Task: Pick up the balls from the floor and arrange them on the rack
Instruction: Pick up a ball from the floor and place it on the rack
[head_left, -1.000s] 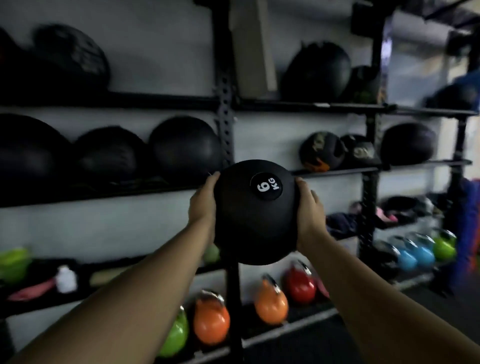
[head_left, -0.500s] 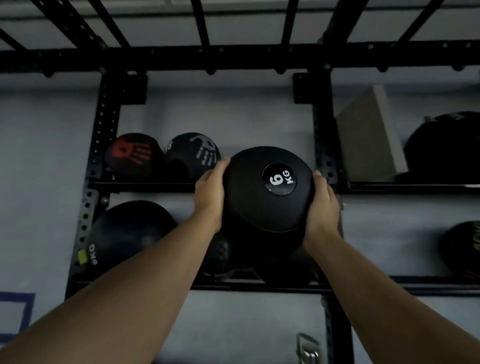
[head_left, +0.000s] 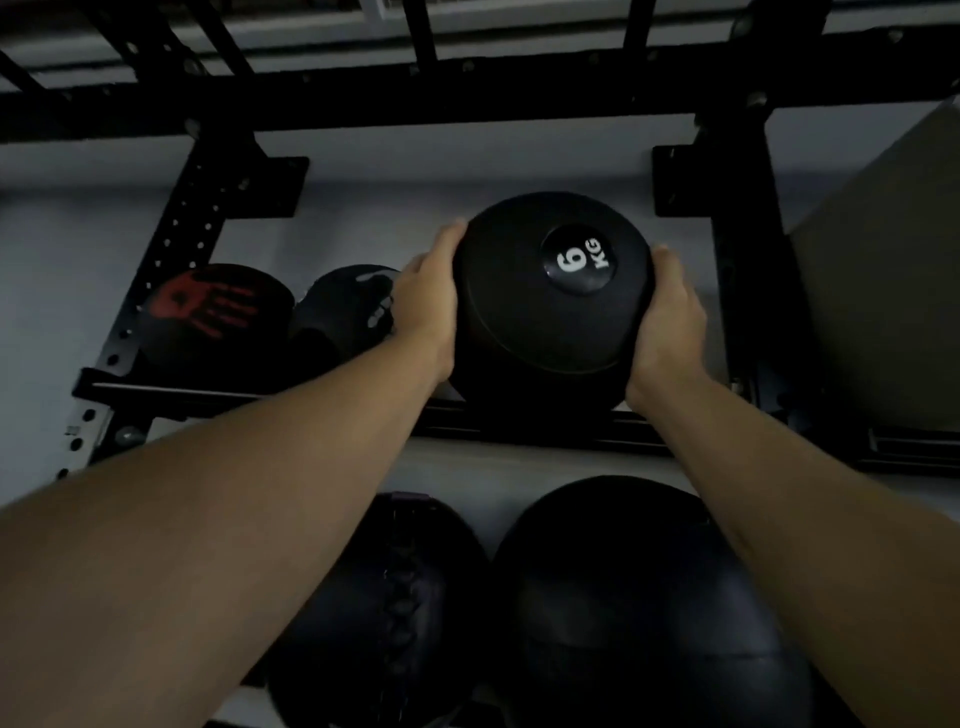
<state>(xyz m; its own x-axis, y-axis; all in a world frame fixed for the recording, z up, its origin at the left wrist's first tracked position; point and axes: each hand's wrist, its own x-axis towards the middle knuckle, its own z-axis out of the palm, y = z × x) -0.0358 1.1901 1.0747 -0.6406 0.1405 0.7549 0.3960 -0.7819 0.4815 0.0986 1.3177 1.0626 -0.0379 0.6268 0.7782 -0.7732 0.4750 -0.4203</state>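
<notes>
Up high, left hand (head_left: 423, 306) and right hand (head_left: 670, 322) clamp the sides of the black 6 KG ball (head_left: 545, 317), its underside at the rack shelf (head_left: 545, 423). Just left sit two handprint balls (head_left: 213, 312); bigger dark balls (head_left: 639, 608) sit below.

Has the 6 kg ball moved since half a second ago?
Yes. The 6 kg ball went up, its underside now at the upper shelf rail.

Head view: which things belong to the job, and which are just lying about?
Job: 6 kg ball; left hand; right hand; shelf rail.

Lying about: red-handprint ball; white-handprint ball; two big dark balls below; tan box.
</notes>
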